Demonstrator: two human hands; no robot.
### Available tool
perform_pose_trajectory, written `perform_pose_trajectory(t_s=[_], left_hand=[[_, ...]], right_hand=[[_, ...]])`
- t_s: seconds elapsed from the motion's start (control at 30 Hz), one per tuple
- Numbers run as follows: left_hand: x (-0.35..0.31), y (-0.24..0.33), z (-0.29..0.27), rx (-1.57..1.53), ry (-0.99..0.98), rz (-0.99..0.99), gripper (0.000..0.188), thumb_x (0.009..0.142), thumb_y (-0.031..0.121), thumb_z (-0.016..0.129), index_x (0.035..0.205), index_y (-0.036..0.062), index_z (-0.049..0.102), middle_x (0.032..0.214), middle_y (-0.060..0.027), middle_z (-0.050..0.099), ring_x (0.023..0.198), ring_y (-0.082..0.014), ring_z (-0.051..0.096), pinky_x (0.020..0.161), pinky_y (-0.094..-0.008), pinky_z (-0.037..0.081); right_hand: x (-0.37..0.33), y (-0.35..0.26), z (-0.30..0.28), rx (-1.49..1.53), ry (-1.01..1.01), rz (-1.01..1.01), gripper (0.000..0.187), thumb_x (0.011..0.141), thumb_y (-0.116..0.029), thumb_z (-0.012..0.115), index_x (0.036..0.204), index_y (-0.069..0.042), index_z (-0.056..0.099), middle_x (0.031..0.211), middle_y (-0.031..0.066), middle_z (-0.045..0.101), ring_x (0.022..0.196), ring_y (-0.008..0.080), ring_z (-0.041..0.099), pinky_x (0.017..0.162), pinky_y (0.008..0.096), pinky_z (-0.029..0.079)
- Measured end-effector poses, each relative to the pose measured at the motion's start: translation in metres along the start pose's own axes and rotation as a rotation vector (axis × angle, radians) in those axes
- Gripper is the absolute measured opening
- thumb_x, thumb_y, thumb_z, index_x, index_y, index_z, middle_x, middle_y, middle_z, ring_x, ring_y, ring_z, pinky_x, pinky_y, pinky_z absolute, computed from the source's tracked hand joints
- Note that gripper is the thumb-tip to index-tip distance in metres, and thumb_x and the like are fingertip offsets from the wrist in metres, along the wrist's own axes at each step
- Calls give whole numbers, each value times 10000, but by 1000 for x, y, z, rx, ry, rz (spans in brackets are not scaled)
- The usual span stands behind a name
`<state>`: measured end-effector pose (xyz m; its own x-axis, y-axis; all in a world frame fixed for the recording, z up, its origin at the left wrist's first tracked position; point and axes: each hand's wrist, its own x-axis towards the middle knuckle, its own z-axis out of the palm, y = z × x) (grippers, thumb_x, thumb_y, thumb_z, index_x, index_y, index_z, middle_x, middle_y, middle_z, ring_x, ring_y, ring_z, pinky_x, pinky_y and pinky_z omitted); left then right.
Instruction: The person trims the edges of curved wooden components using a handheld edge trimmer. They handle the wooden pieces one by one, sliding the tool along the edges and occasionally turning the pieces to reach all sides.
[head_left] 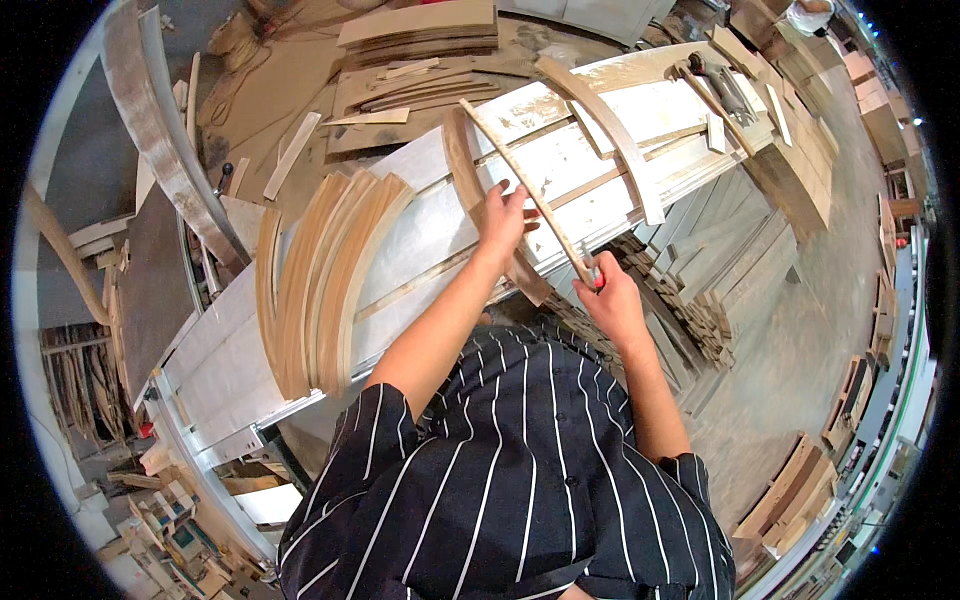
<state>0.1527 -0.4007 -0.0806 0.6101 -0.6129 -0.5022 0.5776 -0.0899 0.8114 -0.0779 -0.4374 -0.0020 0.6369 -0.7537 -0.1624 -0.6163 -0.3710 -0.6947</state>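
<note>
Across the pale worktable (pixel 425 235), a thin wooden strip (pixel 546 216) is laid slantwise, its far end set over the top of a curved board (pixel 463 165) and its near end brought to the table's near edge. By the right hand (pixel 613 300) the strip's near end is held, pinched between thumb and fingers, with a small red item (pixel 600 282) also seen at the fingertips; what that item is cannot be told. By the left hand (pixel 505 222) the middle of the curved board is covered from above, just to the left of the strip. Its fingers are parted and slightly bent, pointed away from the body and toward the strip; whether the strip is touched by them cannot be made out.

The left forearm is stretched forward and to the right over the table, with the elbow kept out to the side. The right forearm is raised more steeply from the lower right, and its hand is turned inward, the knuckles being shown.

To the left, a group of curved boards (pixel 340 280) is set side by side on the table, well apart from the strip. To the right of the strip, another curved piece (pixel 615 130) is laid across the table. Beyond it, a dark tool (pixel 730 85) is placed near the far end.
</note>
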Motion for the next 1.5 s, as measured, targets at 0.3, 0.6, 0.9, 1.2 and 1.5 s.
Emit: perform_pose_trajectory(t_s=[0.3, 0.6, 0.9, 1.2, 1.5], left_hand=[[-30, 58, -5, 15, -43, -55, 446, 1164, 423, 477, 1323, 26, 604, 1193, -158, 771, 1018, -280, 751, 857, -446, 628], [7, 3, -72, 369, 109, 169, 455, 1170, 351, 503, 1498, 37, 534, 1208, -197, 781, 1000, -298, 773, 862, -451, 625], [8, 50, -90, 1266, 110, 211, 821, 995, 474, 709, 1647, 68, 419, 1021, -158, 813, 1002, -378, 779, 905, -488, 588], [32, 60, -95, 1161, 119, 310, 736, 974, 432, 741, 1551, 37, 510, 1208, -181, 763, 1168, -413, 714, 1017, -511, 552], [94, 39, -76, 933, 287, 334, 736, 959, 432, 785, 1465, -58, 570, 1365, -272, 655, 1247, -406, 655, 1065, -489, 521]], right_hand=[[-17, -12, -7, -82, -22, -165, 425, 879, -178, 853, 1211, -87, 604, 1169, 157, 686, 984, 424, 716, 808, 504, 589], [-16, -20, 27, -50, -179, -140, 643, 857, -251, 869, 1409, -111, 571, 1277, 153, 628, 1002, 407, 726, 842, 513, 613], [1, -19, 60, -272, -174, -127, 632, 864, -269, 868, 1392, -112, 560, 1290, 161, 597, 939, 412, 740, 754, 520, 621], [9, -15, 91, -451, -107, -66, 453, 871, -243, 822, 1238, -60, 629, 1181, 172, 637, 910, 374, 759, 707, 507, 622], [-5, -23, 36, -312, -139, 48, 403, 869, -250, 775, 1233, -100, 689, 1185, 142, 652, 970, 417, 734, 819, 543, 596]])
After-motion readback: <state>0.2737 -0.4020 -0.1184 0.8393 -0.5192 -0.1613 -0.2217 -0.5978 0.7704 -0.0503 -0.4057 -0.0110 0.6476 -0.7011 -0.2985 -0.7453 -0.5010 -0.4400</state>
